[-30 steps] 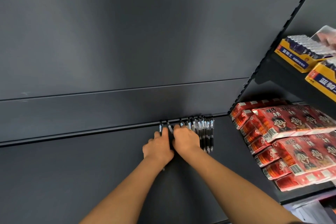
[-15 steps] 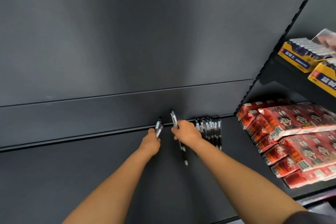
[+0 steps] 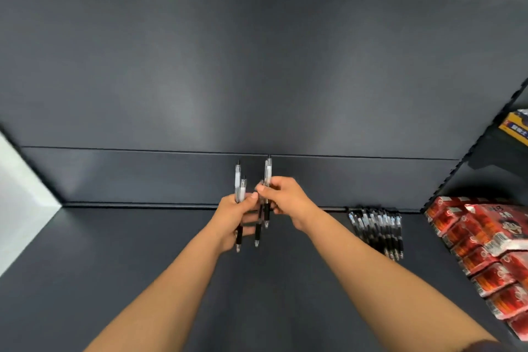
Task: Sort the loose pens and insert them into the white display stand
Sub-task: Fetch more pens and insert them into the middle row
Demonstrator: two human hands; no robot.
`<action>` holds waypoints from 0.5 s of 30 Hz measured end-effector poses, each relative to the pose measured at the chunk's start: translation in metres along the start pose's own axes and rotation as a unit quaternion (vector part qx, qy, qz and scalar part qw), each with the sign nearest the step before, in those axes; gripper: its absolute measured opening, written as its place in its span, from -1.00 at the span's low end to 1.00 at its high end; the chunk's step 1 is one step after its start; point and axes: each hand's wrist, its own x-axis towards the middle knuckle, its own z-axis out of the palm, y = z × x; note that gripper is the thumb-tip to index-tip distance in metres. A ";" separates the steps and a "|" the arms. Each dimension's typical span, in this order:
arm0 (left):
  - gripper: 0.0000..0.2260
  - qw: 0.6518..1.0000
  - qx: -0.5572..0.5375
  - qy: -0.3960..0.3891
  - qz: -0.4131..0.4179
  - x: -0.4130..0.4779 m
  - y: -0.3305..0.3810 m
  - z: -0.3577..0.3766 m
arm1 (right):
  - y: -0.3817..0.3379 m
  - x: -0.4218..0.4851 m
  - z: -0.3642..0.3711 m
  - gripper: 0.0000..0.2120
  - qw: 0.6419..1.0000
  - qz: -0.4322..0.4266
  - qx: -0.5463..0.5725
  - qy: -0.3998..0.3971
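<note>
My left hand grips a couple of clear pens with black grips, held upright above the dark shelf. Right beside it, my right hand pinches one or two more pens, also upright, tips pointing down. The two hands nearly touch at the thumbs. A row of several loose black-and-clear pens lies flat on the shelf to the right, against the back panel. No white display stand is in view.
The dark grey shelf stretches wide to the left of the hands. Red snack packs are stacked at the right edge. A yellow box sits on an upper right shelf. A white wall borders the left.
Both hands have lifted pens off the shelf and brought them together, upright. The view has swung left, so the pen row now lies further right.
</note>
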 end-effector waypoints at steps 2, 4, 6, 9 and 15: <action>-0.82 1.000 0.030 0.003 0.008 -0.017 0.002 -0.015 | -0.009 -0.003 0.019 -0.87 1.000 -0.025 0.005 -0.007; -0.87 0.998 0.051 0.023 0.031 -0.038 0.002 -0.028 | -0.018 -0.010 0.038 -0.82 0.998 -0.054 -0.004 -0.022; -0.87 0.995 0.054 0.065 0.048 -0.063 0.002 -0.040 | -0.022 -0.018 0.058 -0.83 0.996 -0.077 -0.004 -0.050; -0.86 0.987 0.038 0.137 0.075 -0.104 -0.003 -0.060 | -0.028 -0.034 0.092 -0.85 0.989 -0.091 0.009 -0.116; -0.86 0.965 0.046 0.234 0.106 -0.178 -0.017 -0.106 | -0.044 -0.070 0.169 -0.85 0.969 -0.093 0.008 -0.230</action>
